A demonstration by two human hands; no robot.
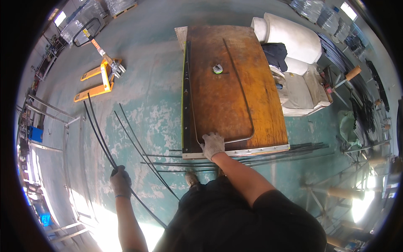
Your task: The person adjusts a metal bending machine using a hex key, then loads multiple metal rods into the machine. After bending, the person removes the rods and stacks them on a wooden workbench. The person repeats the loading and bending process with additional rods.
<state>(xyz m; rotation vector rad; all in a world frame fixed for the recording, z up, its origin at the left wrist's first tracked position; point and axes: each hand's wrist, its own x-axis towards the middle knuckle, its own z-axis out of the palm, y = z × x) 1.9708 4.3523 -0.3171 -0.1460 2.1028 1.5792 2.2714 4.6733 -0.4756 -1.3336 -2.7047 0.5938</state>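
Observation:
In a grey glove, my left hand (121, 180) is closed round a pair of long dark rods (103, 145) out to the left of the table. Their far ends spread slightly apart, and a rod runs down from the hand toward my body. My right hand (213, 145), in a light glove, grips the near left corner of a bent metal rod (247, 102). This rod lies on the wooden table (222, 105) as a long U with rounded corners. Exactly how the right fingers wrap round it is partly hidden.
A tape measure (217, 69) rests on the table; a metal strip (268, 149) edges its near side. More dark rods (294, 152) lie low in front of it. Left stands a yellow pallet jack (100, 82); right are white rolls (289, 35) and a metal rack (336, 193).

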